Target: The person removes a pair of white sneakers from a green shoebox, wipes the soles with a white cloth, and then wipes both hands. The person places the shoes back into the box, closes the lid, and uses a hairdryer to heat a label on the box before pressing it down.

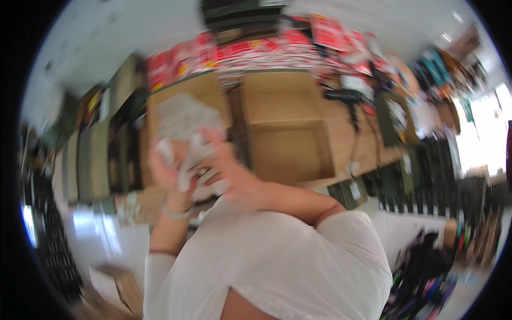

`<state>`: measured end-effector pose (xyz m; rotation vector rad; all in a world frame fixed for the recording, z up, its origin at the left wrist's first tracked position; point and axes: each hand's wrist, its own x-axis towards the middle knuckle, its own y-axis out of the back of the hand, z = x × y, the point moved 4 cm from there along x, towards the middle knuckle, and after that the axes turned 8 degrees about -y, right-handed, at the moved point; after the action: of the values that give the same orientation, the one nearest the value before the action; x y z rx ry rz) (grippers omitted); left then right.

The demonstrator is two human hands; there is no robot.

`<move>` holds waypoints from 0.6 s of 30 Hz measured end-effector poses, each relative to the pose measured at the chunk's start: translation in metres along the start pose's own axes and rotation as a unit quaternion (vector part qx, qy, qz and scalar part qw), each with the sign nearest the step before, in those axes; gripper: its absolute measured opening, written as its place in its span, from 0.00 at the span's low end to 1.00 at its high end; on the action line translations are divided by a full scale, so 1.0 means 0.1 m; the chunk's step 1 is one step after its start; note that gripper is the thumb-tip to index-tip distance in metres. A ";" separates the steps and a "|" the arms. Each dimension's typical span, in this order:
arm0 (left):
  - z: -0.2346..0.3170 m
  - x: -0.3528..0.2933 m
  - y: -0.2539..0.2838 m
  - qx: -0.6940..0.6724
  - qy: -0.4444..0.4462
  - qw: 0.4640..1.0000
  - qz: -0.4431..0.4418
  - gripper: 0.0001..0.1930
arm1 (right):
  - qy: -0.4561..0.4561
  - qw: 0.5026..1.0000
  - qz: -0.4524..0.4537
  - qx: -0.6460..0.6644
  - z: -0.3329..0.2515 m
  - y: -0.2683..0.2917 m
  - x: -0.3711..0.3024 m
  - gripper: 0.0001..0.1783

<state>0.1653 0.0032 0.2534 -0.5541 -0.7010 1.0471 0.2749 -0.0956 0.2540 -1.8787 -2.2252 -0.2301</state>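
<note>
My left hand [169, 169] and my right hand [237, 173] are close together in front of my chest, over the near part of an open brown cardboard box [194, 82]. Motion smears both, so I cannot make out how the fingers are bent. White strip-like pieces [193, 154] show on or between the fingers; whether they are held or worn stays unclear. Just beyond the hands, a pale greyish sheet [186, 114] lies in the box. To the right of it stands another open cardboard box [290, 149], its inside bare brown.
Red and white printed packages [250, 53] are stacked along the far side. A black hair dryer-like tool [346, 98] with a cord lies on the wooden table [346, 138] at the right. Dark green boxes [96, 160] stand at the left, more [410, 173] at the right.
</note>
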 end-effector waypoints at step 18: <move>-0.14 0.40 0.23 0.015 0.037 0.998 -0.048 0.13 | -0.003 0.863 0.042 0.504 -0.16 0.69 -0.26 0.43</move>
<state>0.1747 0.0476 0.2381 -0.5245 -0.6402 0.9417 0.3486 -0.1126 0.2610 -1.3249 -1.6708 0.8052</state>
